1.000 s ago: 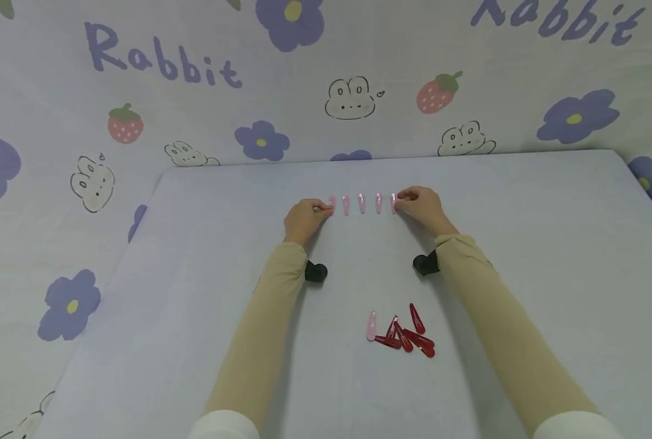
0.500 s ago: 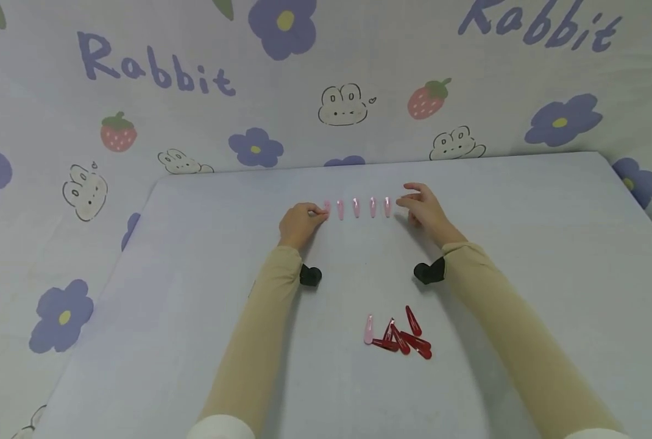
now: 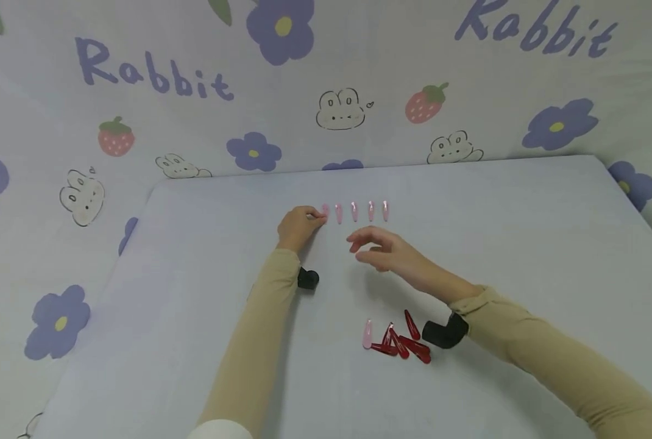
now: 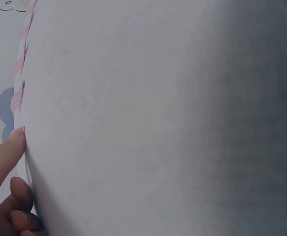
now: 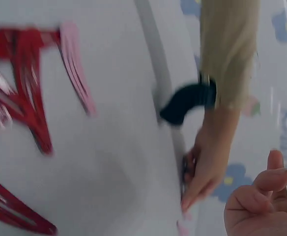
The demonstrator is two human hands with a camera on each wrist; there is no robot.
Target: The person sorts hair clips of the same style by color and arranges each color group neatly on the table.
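Several pink snap hair clips lie upright in a row on the white table. At the row's left end, my left hand pinches the lower end of the leftmost pink hair clip between thumb and forefinger. In the left wrist view, a left fingertip is beside this row, seen edge-on. My right hand hovers below the row with loosely bent fingers and holds nothing. Nearer to me lie a single pink hair clip and a heap of red hair clips, some overlapping.
A white cloth covers the table. Behind it hangs a backdrop printed with flowers, strawberries and rabbits. A black wrist camera on the right arm hangs close to the red clips.
My right hand let go of the rightmost pink clip, lifted away, and swung down and left towards me. The left hand stays at the leftmost clip. The view tilted slightly.
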